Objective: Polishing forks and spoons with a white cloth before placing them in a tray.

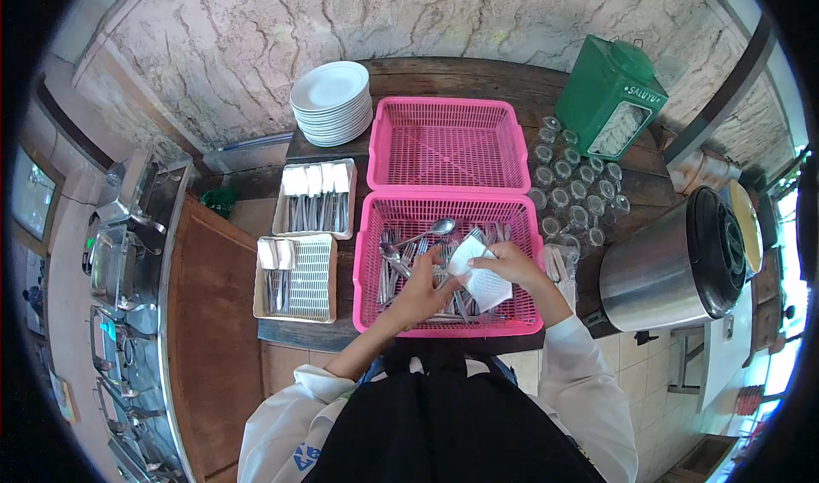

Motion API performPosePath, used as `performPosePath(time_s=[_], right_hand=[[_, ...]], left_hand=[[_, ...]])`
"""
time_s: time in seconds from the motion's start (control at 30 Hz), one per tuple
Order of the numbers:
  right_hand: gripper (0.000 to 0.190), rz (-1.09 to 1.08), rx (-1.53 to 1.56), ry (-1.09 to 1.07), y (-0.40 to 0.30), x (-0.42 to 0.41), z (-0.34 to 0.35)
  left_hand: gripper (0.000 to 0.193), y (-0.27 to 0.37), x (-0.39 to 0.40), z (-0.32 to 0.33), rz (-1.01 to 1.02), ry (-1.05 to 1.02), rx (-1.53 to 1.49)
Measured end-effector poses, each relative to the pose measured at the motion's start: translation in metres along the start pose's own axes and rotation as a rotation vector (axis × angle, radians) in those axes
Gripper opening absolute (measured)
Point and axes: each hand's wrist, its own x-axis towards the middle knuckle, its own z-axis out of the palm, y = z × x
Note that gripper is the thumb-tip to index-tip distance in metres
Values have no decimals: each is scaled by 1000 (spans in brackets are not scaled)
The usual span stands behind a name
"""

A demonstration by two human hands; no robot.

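Observation:
My right hand [512, 266] pinches a white paper napkin [489, 284] over the nearer pink plastic basket [448, 330]. Left of the napkin, my left hand [419, 297] hovers above the cutlery with thumb and fingers apart. Its thumb is close to the napkin's edge; I cannot tell whether they touch. Loose metal forks and spoons lie jumbled in this basket, and one spoon [443, 227] rests on top near the back. Part of the pile is hidden under my hands and the napkin.
Behind sits a second pink basket [448, 140]. Two cream baskets [313, 232] [331, 278] on the left hold cutlery with white napkins around one end. White plates [329, 89] are stacked behind them. Glasses [578, 188], a green box [592, 92] and a steel container [646, 272] stand right.

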Motion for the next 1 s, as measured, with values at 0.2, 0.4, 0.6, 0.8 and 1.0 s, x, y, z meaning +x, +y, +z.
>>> performPosePath(time_s=[0.2, 0.4, 0.6, 0.8, 1.0], right_hand=[[25, 42, -27, -71, -3, 3, -4], [32, 62, 6, -99, 8, 1, 0], [32, -18, 271, -100, 12, 4, 3], [34, 13, 537, -122, 14, 1, 3], [33, 127, 463, 4, 9, -2, 0]], left_hand=[[31, -23, 10, -6, -374, -267, -425], [23, -7, 8, -7, -286, -32, -168], [18, -12, 8, 2, 184, 194, 195], [21, -9, 8, 5, 401, 202, 507], [32, -3, 9, -1, 415, 56, 352]])
